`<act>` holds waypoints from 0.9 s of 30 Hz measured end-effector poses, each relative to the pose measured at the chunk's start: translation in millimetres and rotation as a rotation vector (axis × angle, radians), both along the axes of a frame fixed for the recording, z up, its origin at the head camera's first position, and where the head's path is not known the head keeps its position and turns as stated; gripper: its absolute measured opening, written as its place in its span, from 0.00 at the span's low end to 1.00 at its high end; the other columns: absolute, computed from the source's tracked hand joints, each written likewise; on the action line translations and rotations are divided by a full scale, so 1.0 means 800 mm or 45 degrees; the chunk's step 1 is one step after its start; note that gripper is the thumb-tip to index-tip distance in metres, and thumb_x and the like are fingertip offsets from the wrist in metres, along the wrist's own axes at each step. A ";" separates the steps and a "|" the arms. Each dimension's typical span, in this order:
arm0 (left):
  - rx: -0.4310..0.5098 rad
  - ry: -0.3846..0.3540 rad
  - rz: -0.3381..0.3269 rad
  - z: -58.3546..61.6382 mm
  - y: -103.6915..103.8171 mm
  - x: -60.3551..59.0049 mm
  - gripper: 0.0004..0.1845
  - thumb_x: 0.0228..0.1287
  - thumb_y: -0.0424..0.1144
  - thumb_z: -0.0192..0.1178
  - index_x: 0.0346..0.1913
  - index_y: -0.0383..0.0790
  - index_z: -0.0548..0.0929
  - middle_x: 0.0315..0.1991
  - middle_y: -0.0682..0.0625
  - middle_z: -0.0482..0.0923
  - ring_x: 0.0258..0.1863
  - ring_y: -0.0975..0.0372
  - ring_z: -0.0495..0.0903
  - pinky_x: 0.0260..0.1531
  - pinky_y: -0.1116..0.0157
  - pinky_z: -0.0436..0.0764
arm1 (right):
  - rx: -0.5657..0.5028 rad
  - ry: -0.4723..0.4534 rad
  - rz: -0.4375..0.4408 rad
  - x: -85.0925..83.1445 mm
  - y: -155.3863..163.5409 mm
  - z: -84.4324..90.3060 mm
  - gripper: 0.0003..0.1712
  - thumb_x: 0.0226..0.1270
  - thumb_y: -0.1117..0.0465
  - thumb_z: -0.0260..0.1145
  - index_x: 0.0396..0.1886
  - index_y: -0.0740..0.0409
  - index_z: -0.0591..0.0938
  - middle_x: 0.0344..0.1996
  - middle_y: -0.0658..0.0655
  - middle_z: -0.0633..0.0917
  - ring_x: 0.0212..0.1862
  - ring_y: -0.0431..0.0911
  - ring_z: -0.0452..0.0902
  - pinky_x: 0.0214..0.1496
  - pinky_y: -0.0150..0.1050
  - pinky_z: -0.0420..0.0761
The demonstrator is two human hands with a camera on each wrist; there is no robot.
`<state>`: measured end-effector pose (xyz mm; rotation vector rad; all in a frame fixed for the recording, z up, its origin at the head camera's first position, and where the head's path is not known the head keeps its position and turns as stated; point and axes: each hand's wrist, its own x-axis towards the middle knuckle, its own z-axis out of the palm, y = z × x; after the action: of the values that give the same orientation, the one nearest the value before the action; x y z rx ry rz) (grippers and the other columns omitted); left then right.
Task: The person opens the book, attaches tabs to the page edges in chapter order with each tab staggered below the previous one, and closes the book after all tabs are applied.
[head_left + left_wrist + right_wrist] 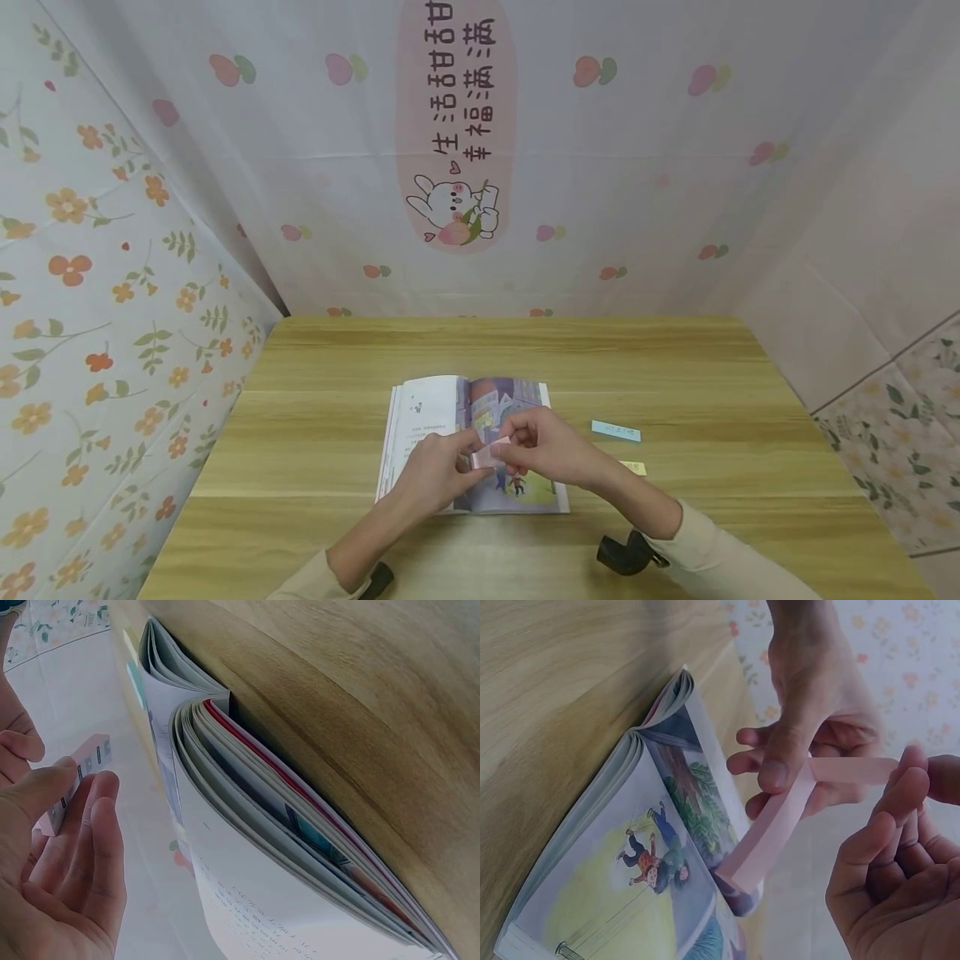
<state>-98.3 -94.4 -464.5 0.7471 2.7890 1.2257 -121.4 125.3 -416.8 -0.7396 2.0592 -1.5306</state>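
Both hands are pinching one thin pink paper strip (489, 454): the left hand (435, 475) and right hand (547, 446) each clamping an end, keeping it taut above the open illustrated picture book (450, 417) (lying flat beneath the grip) on the wooden desk (300, 433).

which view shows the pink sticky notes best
The right wrist view: the pink sticky notes fill mid-frame, pinched between left hand and right hand. Head view shows a small patch; left wrist view, only an edge.
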 end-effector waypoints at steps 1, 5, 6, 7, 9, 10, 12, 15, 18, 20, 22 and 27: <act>-0.003 0.001 0.000 0.000 0.000 0.000 0.14 0.57 0.38 0.77 0.31 0.49 0.78 0.25 0.56 0.84 0.24 0.69 0.83 0.19 0.72 0.77 | -0.008 -0.002 0.000 0.000 0.000 0.000 0.10 0.73 0.65 0.65 0.33 0.69 0.81 0.22 0.62 0.83 0.24 0.45 0.78 0.28 0.32 0.79; -0.036 -0.004 0.004 0.001 0.000 0.000 0.12 0.56 0.36 0.77 0.35 0.46 0.81 0.26 0.52 0.85 0.23 0.68 0.82 0.20 0.73 0.77 | -0.062 0.028 -0.006 -0.001 0.004 0.001 0.10 0.74 0.64 0.65 0.33 0.67 0.81 0.23 0.66 0.83 0.24 0.43 0.77 0.27 0.32 0.77; -0.035 -0.022 0.006 0.001 0.000 0.001 0.12 0.56 0.35 0.77 0.37 0.44 0.82 0.27 0.51 0.85 0.23 0.68 0.83 0.20 0.73 0.77 | -0.076 0.041 -0.010 -0.002 0.006 0.002 0.10 0.74 0.64 0.65 0.33 0.67 0.81 0.23 0.65 0.83 0.23 0.44 0.76 0.26 0.31 0.76; -0.029 -0.028 0.007 0.000 -0.001 0.002 0.12 0.56 0.34 0.77 0.39 0.42 0.83 0.28 0.49 0.86 0.24 0.67 0.83 0.21 0.73 0.78 | -0.086 0.047 -0.014 -0.002 0.008 0.003 0.10 0.74 0.64 0.65 0.33 0.67 0.81 0.23 0.63 0.83 0.23 0.45 0.75 0.25 0.31 0.75; -0.002 -0.049 0.006 0.000 -0.002 0.003 0.13 0.56 0.33 0.76 0.42 0.40 0.84 0.31 0.47 0.87 0.25 0.67 0.84 0.23 0.73 0.79 | -0.093 0.055 -0.025 -0.004 0.015 0.006 0.11 0.74 0.63 0.65 0.34 0.68 0.81 0.22 0.59 0.83 0.24 0.46 0.75 0.25 0.32 0.75; 0.014 -0.054 0.005 0.000 -0.003 0.004 0.13 0.56 0.32 0.76 0.42 0.40 0.84 0.32 0.47 0.87 0.25 0.67 0.85 0.23 0.73 0.80 | -0.091 0.051 -0.033 -0.005 0.018 0.008 0.11 0.74 0.62 0.65 0.34 0.67 0.81 0.22 0.57 0.82 0.24 0.47 0.75 0.25 0.32 0.75; 0.044 -0.053 -0.002 0.000 -0.005 0.004 0.12 0.56 0.32 0.76 0.40 0.41 0.84 0.33 0.48 0.87 0.26 0.67 0.85 0.24 0.72 0.80 | -0.096 0.034 -0.046 -0.006 0.026 0.009 0.11 0.75 0.61 0.65 0.36 0.67 0.81 0.23 0.57 0.82 0.25 0.49 0.75 0.26 0.33 0.75; 0.049 -0.050 -0.013 0.001 -0.007 0.002 0.10 0.58 0.33 0.75 0.38 0.45 0.83 0.34 0.52 0.87 0.27 0.69 0.83 0.25 0.71 0.80 | -0.102 0.017 -0.077 -0.008 0.039 0.004 0.11 0.75 0.60 0.65 0.37 0.65 0.82 0.24 0.62 0.82 0.27 0.53 0.75 0.28 0.35 0.77; 0.017 -0.043 -0.026 0.002 -0.010 0.001 0.10 0.59 0.34 0.74 0.39 0.49 0.82 0.33 0.56 0.86 0.28 0.70 0.81 0.27 0.70 0.80 | -0.094 0.025 -0.124 -0.010 0.053 -0.006 0.09 0.76 0.60 0.65 0.37 0.62 0.82 0.24 0.66 0.81 0.27 0.51 0.75 0.30 0.36 0.77; -0.008 -0.041 -0.030 0.004 -0.013 0.001 0.10 0.61 0.36 0.73 0.40 0.50 0.82 0.33 0.59 0.85 0.30 0.70 0.81 0.28 0.70 0.80 | -0.076 0.018 -0.164 -0.011 0.062 -0.011 0.09 0.76 0.59 0.65 0.37 0.61 0.82 0.24 0.66 0.80 0.27 0.47 0.75 0.31 0.36 0.78; -0.016 -0.039 -0.035 0.006 -0.015 0.001 0.10 0.62 0.36 0.72 0.41 0.51 0.81 0.35 0.60 0.84 0.32 0.69 0.80 0.29 0.69 0.81 | -0.063 0.013 -0.206 -0.012 0.074 -0.016 0.10 0.76 0.59 0.65 0.38 0.62 0.81 0.25 0.66 0.80 0.28 0.45 0.75 0.32 0.36 0.79; -0.040 0.022 -0.028 0.013 -0.024 0.001 0.10 0.60 0.37 0.74 0.41 0.51 0.83 0.38 0.61 0.77 0.36 0.67 0.78 0.33 0.69 0.82 | -0.080 0.036 -0.313 -0.016 0.105 -0.026 0.10 0.76 0.61 0.64 0.39 0.66 0.80 0.27 0.67 0.80 0.29 0.44 0.75 0.32 0.36 0.81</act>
<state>-97.3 -113.4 -454.0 0.7874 2.7990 1.1744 -134.3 209.6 -437.6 -0.5485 2.1977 -1.7325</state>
